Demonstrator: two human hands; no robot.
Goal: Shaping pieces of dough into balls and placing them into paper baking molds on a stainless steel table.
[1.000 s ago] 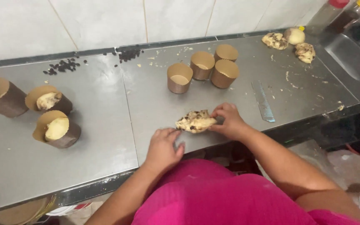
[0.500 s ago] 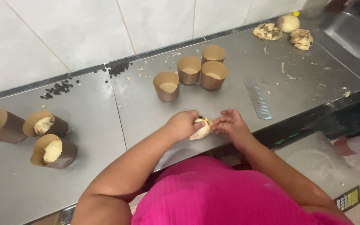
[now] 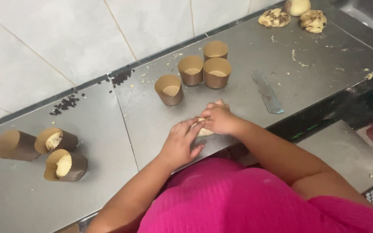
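A pale lump of dough with dark chips (image 3: 203,130) lies near the front edge of the steel counter (image 3: 152,116). My right hand (image 3: 218,118) cups it from the right and above, fingers curled over it. My left hand (image 3: 180,143) presses against its left side with the fingers touching my right hand. Most of the dough is hidden between the two hands. Just behind them stands a brown paper baking cup (image 3: 168,89) with a bit of dough at its bottom.
Three more brown cups (image 3: 216,72) stand behind. At the left, three cups (image 3: 64,165) lie on their sides, two holding dough. Dough pieces (image 3: 274,17) sit at the far right, a toothed scraper (image 3: 266,91) right of my hands, and scattered chocolate chips (image 3: 65,104) by the tiled wall.
My left hand came across from the left onto the dough. Both hands now close around it, folding the flattened piece into a smaller lump.
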